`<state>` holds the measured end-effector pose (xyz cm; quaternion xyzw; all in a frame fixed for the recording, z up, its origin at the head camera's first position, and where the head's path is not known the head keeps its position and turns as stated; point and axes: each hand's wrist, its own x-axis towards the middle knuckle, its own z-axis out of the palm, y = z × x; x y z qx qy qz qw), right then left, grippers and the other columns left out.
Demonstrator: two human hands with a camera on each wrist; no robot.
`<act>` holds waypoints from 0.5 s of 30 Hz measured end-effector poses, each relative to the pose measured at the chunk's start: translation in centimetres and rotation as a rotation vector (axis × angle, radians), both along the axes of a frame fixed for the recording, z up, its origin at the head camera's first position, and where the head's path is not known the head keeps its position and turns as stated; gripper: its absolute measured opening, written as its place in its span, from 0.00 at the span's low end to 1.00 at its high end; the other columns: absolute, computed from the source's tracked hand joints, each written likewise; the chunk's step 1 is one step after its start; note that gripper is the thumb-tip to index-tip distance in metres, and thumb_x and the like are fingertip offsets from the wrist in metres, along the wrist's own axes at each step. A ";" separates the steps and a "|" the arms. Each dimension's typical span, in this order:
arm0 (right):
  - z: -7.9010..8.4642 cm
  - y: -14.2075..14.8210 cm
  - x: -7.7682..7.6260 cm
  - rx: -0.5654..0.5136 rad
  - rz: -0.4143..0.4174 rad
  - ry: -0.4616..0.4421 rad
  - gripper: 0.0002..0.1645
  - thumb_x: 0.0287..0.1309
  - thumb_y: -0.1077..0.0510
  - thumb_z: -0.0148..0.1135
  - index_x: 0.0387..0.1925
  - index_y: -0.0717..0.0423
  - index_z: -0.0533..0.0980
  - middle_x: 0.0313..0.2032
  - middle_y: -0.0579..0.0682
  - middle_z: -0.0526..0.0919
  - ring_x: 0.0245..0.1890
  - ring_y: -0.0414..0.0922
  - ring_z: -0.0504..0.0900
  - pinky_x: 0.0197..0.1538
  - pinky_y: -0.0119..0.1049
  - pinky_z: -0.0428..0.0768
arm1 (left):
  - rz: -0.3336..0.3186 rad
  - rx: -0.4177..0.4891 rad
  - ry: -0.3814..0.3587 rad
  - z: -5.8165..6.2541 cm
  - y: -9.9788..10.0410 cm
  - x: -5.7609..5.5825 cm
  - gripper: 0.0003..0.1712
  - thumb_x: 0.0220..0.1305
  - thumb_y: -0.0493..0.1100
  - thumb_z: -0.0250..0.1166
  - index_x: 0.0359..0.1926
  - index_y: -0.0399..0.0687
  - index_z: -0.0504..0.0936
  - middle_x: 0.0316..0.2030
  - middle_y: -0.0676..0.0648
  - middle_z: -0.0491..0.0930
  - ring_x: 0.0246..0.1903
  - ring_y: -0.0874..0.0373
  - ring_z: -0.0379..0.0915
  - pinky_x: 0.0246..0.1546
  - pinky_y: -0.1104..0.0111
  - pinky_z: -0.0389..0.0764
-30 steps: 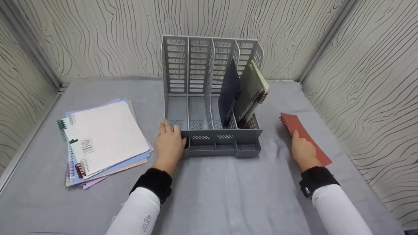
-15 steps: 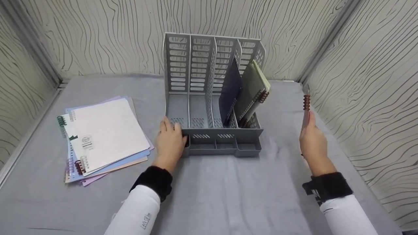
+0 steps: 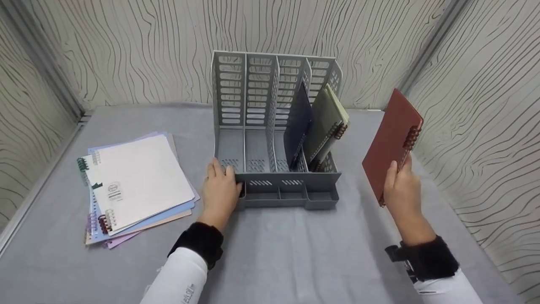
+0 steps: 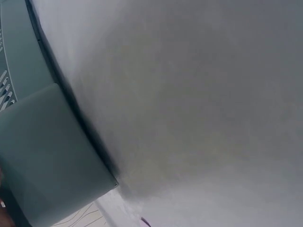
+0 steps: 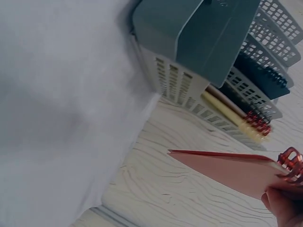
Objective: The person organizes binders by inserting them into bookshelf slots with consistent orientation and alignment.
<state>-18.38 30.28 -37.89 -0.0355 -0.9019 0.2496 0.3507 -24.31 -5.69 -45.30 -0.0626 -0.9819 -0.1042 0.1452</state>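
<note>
My right hand pinches a red spiral notebook by its ring-bound edge and holds it upright, above the table to the right of the grey file organizer. The right wrist view shows the red notebook from its edge, with fingertips at the rings. My left hand grips the organizer's front left corner, thumb over the small front tray. A dark blue notebook stands in the third compartment. Olive-green notebooks lean in the rightmost one. Only the organizer's corner fills the left wrist view.
On the left of the table lies a loose stack of spiral notebooks, a white one on top and blue, beige and purple edges below. Grey cloth covers the table. Patterned panels wall it in at the back and sides.
My right hand has lifted the red notebook from the table and turned it upright, its cover now facing left and toward the head camera. The left hand stays at the organizer's corner.
</note>
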 end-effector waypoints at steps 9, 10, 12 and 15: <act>1.0 -2.0 1.2 -0.063 0.074 0.165 0.21 0.66 0.60 0.42 0.52 0.75 0.63 0.23 0.71 0.73 0.22 0.65 0.74 0.25 0.61 0.68 | 0.014 0.011 0.012 -0.2 -0.1 0.2 0.27 0.58 0.54 0.65 0.44 0.35 0.71 0.62 0.25 0.58 0.60 0.35 0.59 0.50 0.54 0.73; 1.1 -2.4 1.4 -0.067 0.082 0.189 0.20 0.66 0.61 0.42 0.51 0.75 0.64 0.23 0.70 0.73 0.22 0.64 0.73 0.25 0.59 0.68 | 0.012 0.014 0.016 -0.2 -0.1 0.2 0.27 0.58 0.54 0.65 0.43 0.35 0.71 0.62 0.24 0.58 0.60 0.35 0.59 0.50 0.54 0.73; 1.4 -3.1 1.5 -0.068 0.097 0.233 0.18 0.65 0.62 0.43 0.49 0.75 0.64 0.22 0.67 0.73 0.21 0.59 0.73 0.24 0.53 0.69 | 0.008 0.018 0.023 -0.2 0.0 0.1 0.26 0.58 0.54 0.65 0.43 0.36 0.71 0.62 0.25 0.58 0.60 0.35 0.59 0.50 0.54 0.73; 1.6 -4.6 1.6 -0.079 0.132 0.285 0.17 0.64 0.64 0.44 0.49 0.74 0.65 0.23 0.64 0.74 0.21 0.53 0.73 0.25 0.42 0.70 | 0.005 0.014 0.034 -0.3 -0.1 0.2 0.25 0.58 0.54 0.65 0.41 0.35 0.71 0.61 0.24 0.59 0.60 0.35 0.60 0.47 0.54 0.75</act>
